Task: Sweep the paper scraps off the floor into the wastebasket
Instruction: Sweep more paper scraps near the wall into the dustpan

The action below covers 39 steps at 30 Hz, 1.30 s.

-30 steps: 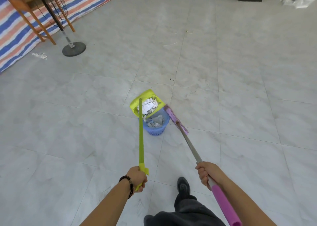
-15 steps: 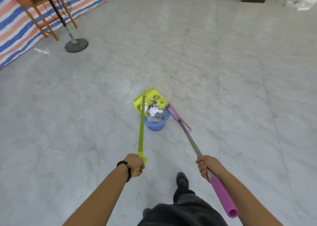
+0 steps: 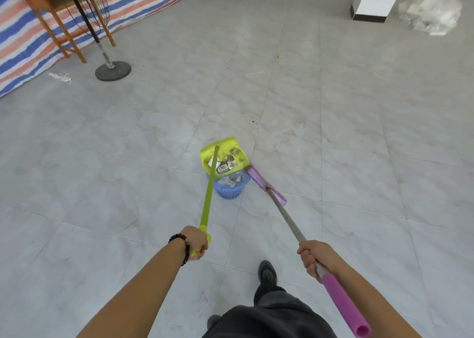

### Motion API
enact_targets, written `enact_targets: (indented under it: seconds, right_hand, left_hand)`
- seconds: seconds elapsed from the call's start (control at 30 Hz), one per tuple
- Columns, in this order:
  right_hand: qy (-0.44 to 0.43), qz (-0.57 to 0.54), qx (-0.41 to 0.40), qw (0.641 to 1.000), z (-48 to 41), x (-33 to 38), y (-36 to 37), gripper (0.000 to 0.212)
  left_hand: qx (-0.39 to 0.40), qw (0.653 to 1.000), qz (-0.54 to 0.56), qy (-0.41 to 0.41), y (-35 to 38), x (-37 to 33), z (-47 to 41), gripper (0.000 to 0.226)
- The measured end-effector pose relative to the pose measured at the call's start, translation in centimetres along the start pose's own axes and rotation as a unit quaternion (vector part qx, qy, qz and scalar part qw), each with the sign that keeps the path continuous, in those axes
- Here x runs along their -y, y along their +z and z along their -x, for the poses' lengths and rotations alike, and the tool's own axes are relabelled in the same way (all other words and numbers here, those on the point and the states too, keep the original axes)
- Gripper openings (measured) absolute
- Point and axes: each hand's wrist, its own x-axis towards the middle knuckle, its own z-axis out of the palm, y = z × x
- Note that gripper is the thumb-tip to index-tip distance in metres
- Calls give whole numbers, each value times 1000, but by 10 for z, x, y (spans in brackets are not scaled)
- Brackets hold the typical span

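Observation:
My left hand grips the long green handle of a yellow-green dustpan. The pan is tilted over a small blue wastebasket on the floor, and paper scraps lie inside the basket. A little dirt and a label remain on the pan's inner face. My right hand holds the grey shaft of a broom with a purple grip; its purple head rests on the floor just right of the basket.
A fan stand with a round base and a wooden table's legs stand at the far left, before a striped tarp. A few scraps lie near the tarp. A white pillar and clear plastic are far right. My shoe is below.
The dustpan has tipped up further over the basket, and the white scraps that filled it have dropped into the basket. Both hands keep their grips.

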Motion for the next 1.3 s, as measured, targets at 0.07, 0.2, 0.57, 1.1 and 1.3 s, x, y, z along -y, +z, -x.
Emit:
enact_targets:
  seconds: [0.07,0.2,0.57,1.1,1.3]
  right_hand:
    - [-6,12,-4,1000,9,-8,-10,26]
    - [-47,68,-3,997,29,-25,-26,21]
    - [-157,210,24,965,36,-20,7,15]
    - [-172,355,-7,919,15,25,-30,14]
    - [-189,324,24,927,29,44,-45,34]
  left_hand:
    - [9,1000,5,-3,-3,-4,-4,19]
    - [28,1000,9,-7,-4,-7,-9,18]
    - [93,993,74,11,25,-25,23,20]
    - [32,989,143,9,39,-74,24,17]
    - [31,986,163,2,61,-92,30,17]
